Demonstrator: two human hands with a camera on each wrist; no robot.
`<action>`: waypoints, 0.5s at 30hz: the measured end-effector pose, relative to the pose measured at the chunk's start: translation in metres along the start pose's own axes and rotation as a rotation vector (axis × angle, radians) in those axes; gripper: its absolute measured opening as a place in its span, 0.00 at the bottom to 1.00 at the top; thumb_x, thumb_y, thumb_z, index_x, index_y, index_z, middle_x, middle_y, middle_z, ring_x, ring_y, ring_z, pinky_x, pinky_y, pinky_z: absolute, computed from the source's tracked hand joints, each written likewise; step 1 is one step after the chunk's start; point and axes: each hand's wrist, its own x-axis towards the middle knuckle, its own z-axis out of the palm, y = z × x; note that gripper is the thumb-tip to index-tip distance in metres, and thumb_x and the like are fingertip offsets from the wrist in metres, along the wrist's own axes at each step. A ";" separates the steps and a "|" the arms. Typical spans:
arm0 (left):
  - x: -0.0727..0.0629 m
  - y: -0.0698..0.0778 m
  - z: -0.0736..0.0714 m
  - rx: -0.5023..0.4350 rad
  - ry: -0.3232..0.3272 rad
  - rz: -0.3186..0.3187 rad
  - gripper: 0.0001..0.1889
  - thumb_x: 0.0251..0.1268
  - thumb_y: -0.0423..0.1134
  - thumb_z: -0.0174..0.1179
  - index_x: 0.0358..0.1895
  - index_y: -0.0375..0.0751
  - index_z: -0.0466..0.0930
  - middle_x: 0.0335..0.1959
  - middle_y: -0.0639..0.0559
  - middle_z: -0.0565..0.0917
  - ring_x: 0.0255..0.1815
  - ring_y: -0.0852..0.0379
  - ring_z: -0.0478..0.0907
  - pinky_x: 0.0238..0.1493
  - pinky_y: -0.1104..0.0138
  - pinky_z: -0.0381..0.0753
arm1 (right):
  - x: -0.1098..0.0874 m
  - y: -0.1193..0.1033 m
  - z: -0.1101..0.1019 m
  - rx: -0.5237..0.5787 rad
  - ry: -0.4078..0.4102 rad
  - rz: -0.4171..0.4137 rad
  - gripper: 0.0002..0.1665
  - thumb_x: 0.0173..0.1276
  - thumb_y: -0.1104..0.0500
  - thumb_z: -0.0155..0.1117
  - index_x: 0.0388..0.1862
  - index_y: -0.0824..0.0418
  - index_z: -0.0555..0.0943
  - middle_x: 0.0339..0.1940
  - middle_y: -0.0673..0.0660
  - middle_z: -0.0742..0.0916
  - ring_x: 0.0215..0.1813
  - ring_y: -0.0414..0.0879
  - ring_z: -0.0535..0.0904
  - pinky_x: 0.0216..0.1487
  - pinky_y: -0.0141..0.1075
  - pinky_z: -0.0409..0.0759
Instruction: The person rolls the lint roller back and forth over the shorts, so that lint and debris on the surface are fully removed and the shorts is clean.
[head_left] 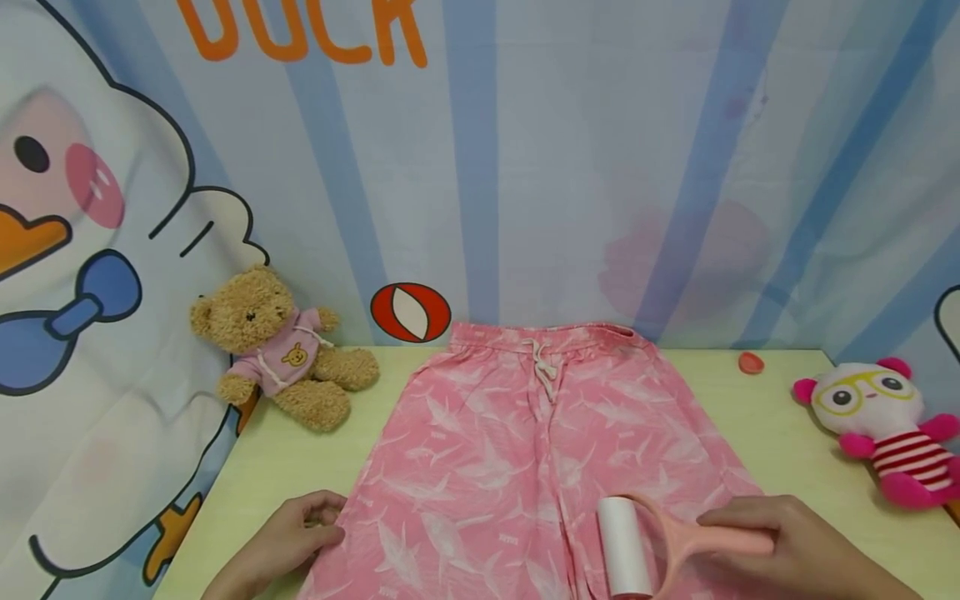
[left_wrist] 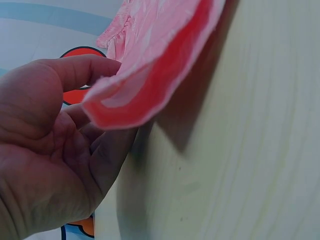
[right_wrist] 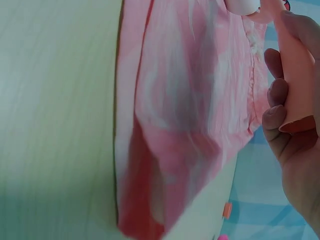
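Pink shorts (head_left: 480,450) with a white fish print and a white drawstring lie spread out, waistband at the far side. At the left edge of the shorts, my left hand (head_left: 292,533) pinches the fabric. The left wrist view shows that hand (left_wrist: 55,135) with one digit over the cloth and other fingers under it, beside the raised leg opening (left_wrist: 160,85). My right hand (head_left: 795,542) grips the peach handle of a lint roller (head_left: 624,546). Its white roll lies over the right leg of the shorts, close to the middle seam.
The shorts lie on a pale yellow table (head_left: 720,392). A teddy bear (head_left: 292,358) in a pink hoodie sits at the back left. A plush toy (head_left: 885,433) with yellow glasses lies at the right. Near the back edge is a small red piece (head_left: 751,363). A duck-print cloth (head_left: 555,167) hangs behind.
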 end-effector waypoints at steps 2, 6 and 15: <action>0.000 0.000 0.000 -0.002 0.000 0.000 0.22 0.65 0.33 0.66 0.61 0.28 0.78 0.38 0.47 0.83 0.36 0.52 0.80 0.37 0.59 0.81 | -0.005 -0.001 -0.007 -0.033 -0.011 0.047 0.20 0.65 0.58 0.77 0.56 0.46 0.88 0.43 0.40 0.88 0.38 0.36 0.83 0.37 0.32 0.81; -0.001 0.001 0.000 -0.001 -0.001 0.002 0.22 0.65 0.33 0.66 0.61 0.28 0.78 0.38 0.47 0.83 0.36 0.52 0.81 0.36 0.59 0.82 | -0.016 -0.001 -0.019 -0.063 -0.033 0.124 0.18 0.67 0.56 0.76 0.56 0.45 0.88 0.43 0.40 0.88 0.38 0.35 0.82 0.35 0.32 0.81; 0.000 0.001 0.000 0.009 -0.002 0.001 0.22 0.66 0.33 0.66 0.61 0.28 0.78 0.38 0.47 0.83 0.37 0.52 0.81 0.37 0.59 0.82 | -0.038 0.001 -0.040 -0.102 -0.088 0.338 0.18 0.66 0.48 0.76 0.55 0.45 0.89 0.44 0.41 0.88 0.39 0.34 0.82 0.37 0.32 0.81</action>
